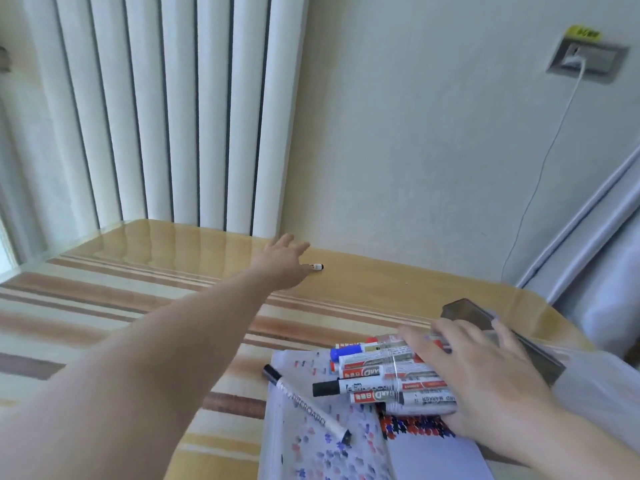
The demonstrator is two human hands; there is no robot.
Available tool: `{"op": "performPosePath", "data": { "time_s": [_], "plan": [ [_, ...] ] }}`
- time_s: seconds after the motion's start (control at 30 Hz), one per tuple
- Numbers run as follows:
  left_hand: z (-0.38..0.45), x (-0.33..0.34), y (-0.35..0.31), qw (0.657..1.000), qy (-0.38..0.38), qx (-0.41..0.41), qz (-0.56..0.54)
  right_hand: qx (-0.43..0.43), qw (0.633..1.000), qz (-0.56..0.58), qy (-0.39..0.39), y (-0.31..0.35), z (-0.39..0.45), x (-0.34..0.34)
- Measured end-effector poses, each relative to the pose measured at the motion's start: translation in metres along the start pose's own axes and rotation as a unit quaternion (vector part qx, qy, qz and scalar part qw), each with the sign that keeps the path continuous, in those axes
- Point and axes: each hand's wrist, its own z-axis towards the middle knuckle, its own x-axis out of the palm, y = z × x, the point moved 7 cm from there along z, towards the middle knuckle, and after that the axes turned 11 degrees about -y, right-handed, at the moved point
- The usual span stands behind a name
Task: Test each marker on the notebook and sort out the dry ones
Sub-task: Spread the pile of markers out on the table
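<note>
Reaching left hand (282, 263), fingers spread, beside marker (316, 267) | right hand (474, 372) flat on marker pile (384, 375)

glossy wood table (381, 282), paper notebook (311, 455), plastic markers (388, 375)

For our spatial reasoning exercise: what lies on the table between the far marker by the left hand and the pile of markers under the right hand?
Head view: only bare striped table lies between the far marker and the marker pile.

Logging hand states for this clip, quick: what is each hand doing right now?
Left hand: open, fingers extended, at a marker far out on the table.
Right hand: open, fingers resting flat on the pile of markers.
</note>
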Motion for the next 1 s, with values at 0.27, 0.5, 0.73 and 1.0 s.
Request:
{"op": "performPosePath", "data": {
  "time_s": [0.27, 0.5, 0.73, 1.0],
  "plan": [
    [0.012, 0.036, 0.036, 0.996, -0.085, 0.000, 0.006, -0.018, 0.996, -0.007, -0.088, -0.007, -0.002, 0.025],
    [-0.132, -0.046, 0.031, 0.942, -0.006, -0.063, -0.331, 0.019, 0.999, 0.034, 0.001, -0.003, 0.002, 0.015],
    [-0.276, -0.034, -0.008, 0.961, -0.129, 0.246, -0.010, 0.016, 0.999, 0.048, -0.017, 0.006, 0.001, -0.004],
    [-0.268, -0.046, 0.012, 0.958, -0.064, 0.278, -0.002, 0.033, 0.997, 0.066, -0.011, 0.003, -0.002, 0.001]
  ]
}}
